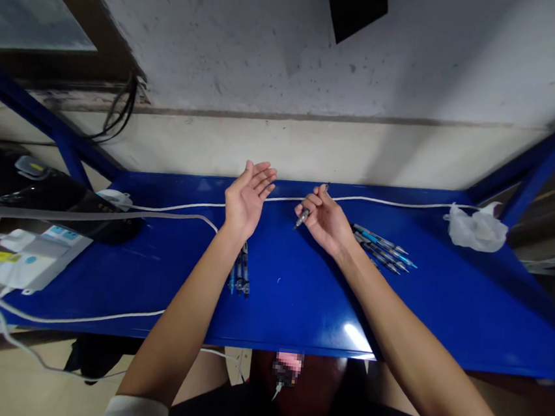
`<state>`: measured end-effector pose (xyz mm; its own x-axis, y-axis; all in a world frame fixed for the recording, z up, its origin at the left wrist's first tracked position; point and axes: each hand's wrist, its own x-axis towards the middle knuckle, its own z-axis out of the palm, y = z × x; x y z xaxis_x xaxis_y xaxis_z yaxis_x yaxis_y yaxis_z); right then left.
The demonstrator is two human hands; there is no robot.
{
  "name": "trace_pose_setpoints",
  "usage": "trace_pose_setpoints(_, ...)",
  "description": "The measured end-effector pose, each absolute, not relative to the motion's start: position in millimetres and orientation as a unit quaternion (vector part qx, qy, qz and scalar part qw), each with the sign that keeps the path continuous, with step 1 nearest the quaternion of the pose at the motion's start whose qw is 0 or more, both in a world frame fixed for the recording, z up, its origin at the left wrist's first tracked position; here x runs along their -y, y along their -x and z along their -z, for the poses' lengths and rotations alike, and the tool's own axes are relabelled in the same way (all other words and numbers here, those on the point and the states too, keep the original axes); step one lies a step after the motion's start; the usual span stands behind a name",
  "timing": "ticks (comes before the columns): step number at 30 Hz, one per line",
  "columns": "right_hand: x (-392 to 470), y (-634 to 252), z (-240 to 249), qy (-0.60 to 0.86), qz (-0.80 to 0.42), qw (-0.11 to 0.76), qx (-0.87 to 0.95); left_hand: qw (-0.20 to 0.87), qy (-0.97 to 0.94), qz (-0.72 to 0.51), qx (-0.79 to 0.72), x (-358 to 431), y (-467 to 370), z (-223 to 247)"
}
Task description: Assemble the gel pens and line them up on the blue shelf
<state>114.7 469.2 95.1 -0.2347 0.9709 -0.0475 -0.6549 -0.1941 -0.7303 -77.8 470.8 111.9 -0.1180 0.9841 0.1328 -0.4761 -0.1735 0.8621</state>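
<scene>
My left hand (249, 199) is raised palm up over the blue shelf, fingers stretched out and nothing in it. Fingers curled, my right hand (323, 219) grips a pen (301, 219) whose dark end points down and left. Beneath my left wrist lie several pens (243, 273), partly hidden by the arm. Another group of several pens (384, 250), some with light blue parts, is spread to the right of my right wrist.
A blue metal shelf (292, 307) stands against the wall. On its left are a white power strip (42, 257) and a black object (62, 200). A white cable (386, 201) runs along the back. A crumpled plastic bag (478, 227) sits at the right.
</scene>
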Motion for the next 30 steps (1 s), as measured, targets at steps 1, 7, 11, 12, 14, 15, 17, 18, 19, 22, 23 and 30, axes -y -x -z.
trace_pose_setpoints(1, -468.5, -115.1, -95.1, 0.252, -0.738, 0.553, 0.293, 0.547, -0.371, -0.669, -0.339, -471.3, 78.6, -111.3)
trace_pose_setpoints(7, -469.1, -128.0, -88.6, 0.224, -0.775, 0.512, 0.296, 0.558, -0.353, -0.669, -0.342, -469.8, 77.2, -113.6)
trace_pose_setpoints(11, -469.8, -135.2, -85.3, 0.223, -0.770, 0.528, 0.280, 0.555, -0.357, -0.668, -0.344, -469.3, 77.2, -114.3)
trace_pose_setpoints(12, -469.7, -136.0, -85.2, 0.222, -0.768, 0.533, 0.277, 0.556, -0.356, -0.669, -0.342, -469.3, 77.5, -114.1)
trace_pose_setpoints(14, -469.2, -136.7, -85.6, 0.227, -0.763, 0.538, 0.277, 0.555, -0.355, -0.671, -0.340, -469.5, 78.1, -113.8)
trace_pose_setpoints(15, -469.0, -136.7, -86.1, 0.233, -0.759, 0.539, 0.280, 0.554, -0.357, -0.671, -0.340, -469.5, 78.3, -113.6)
trace_pose_setpoints(17, -468.5, -136.3, -86.9, 0.244, -0.752, 0.539, 0.290, 0.552, -0.360, -0.669, -0.345, -469.6, 78.2, -113.4)
trace_pose_setpoints(18, -468.4, -136.0, -87.1, 0.246, -0.751, 0.537, 0.294, 0.551, -0.359, -0.668, -0.347, -469.6, 78.1, -113.4)
trace_pose_setpoints(19, -468.4, -135.7, -87.2, 0.246, -0.750, 0.537, 0.297, 0.551, -0.358, -0.668, -0.349, -469.7, 77.9, -113.5)
trace_pose_setpoints(22, -468.5, -135.3, -86.5, 0.240, -0.752, 0.540, 0.294, 0.552, -0.358, -0.667, -0.350, -469.7, 77.5, -113.7)
trace_pose_setpoints(23, -468.6, -135.4, -86.1, 0.236, -0.753, 0.542, 0.290, 0.552, -0.358, -0.668, -0.349, -469.7, 77.5, -113.8)
trace_pose_setpoints(30, -465.3, -134.2, -90.3, 0.241, -0.745, 0.542, 0.304, 0.550, -0.356, -0.671, -0.347, -470.1, 77.8, -113.4)
